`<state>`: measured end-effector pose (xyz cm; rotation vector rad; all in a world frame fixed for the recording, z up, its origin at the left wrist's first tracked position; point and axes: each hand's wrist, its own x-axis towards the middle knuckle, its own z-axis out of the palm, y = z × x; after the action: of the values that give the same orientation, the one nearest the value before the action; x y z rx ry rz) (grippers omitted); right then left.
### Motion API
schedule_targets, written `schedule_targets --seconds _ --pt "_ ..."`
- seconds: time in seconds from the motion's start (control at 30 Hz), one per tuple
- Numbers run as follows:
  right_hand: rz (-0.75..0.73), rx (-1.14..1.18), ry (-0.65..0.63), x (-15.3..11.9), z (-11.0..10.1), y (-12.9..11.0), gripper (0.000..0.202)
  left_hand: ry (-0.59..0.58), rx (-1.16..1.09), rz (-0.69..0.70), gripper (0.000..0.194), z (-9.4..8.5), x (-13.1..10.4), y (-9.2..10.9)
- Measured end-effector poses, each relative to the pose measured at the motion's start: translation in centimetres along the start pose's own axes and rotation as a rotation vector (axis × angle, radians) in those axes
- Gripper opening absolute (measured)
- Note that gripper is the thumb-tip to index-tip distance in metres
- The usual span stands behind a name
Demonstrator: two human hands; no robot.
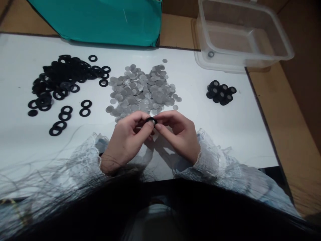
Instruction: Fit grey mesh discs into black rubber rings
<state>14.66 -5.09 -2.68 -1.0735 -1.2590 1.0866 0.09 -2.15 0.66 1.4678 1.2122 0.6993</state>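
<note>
Both hands meet at the middle of the white surface, fingertips pinched round one black rubber ring (151,119). My left hand (127,139) grips its left side, with the thumb over the ring's centre. On the opposite side, my right hand (179,134) pinches it between thumb and forefinger. Something pale shows inside the ring, partly covered by the thumbs. Just beyond the fingers spreads a heap of small grey discs (145,88). A pile of black rings (62,72) lies to the left, with several loose rings (65,113) nearer me.
At the right sits a stacked cluster of black rings with grey centres (221,92). A clear plastic container (243,50) stands at the back right, with a ring (211,54) seen at its near left corner. A teal box (107,23) is at the back. Cardboard (283,134) borders the white table (200,110).
</note>
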Motion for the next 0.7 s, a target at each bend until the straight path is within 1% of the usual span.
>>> schedule_targets --seconds 0.1,0.17,0.27,0.33,0.43,0.5,0.6,0.7 --pt "0.006 -0.009 -0.029 0.3 -0.3 -0.1 0.012 -0.043 -0.007 0.018 0.01 -0.3 0.2 -0.3" --pt "0.007 -0.007 -0.08 0.6 -0.6 -0.2 0.01 -0.093 -0.015 0.01 0.01 -0.6 0.5 -0.5" --pt "0.003 -0.003 -0.157 1.0 -0.9 -0.2 0.01 -0.155 -0.041 -0.043 0.012 -0.8 0.8 -0.6" --pt "-0.009 -0.046 -0.165 1.1 -0.9 -0.1 0.014 -0.163 -0.06 -0.09 0.013 -0.9 1.0 -0.5" --pt "-0.101 -0.212 -0.151 1.2 -1.0 0.2 0.023 -0.19 -0.073 -0.169 0.014 -0.9 1.2 -0.3" --pt "-0.187 -0.321 -0.17 1.3 -1.4 0.3 0.019 -0.245 -0.076 -0.206 0.015 -1.0 1.3 -0.3" --pt "-0.261 -0.374 -0.263 1.9 -2.4 0.3 0.019 -0.324 -0.075 -0.237 0.019 -1.3 1.3 -0.4" --pt "-0.264 -0.359 -0.378 2.4 -3.0 0.3 0.021 -0.354 -0.084 -0.262 0.021 -1.5 1.3 -0.6"
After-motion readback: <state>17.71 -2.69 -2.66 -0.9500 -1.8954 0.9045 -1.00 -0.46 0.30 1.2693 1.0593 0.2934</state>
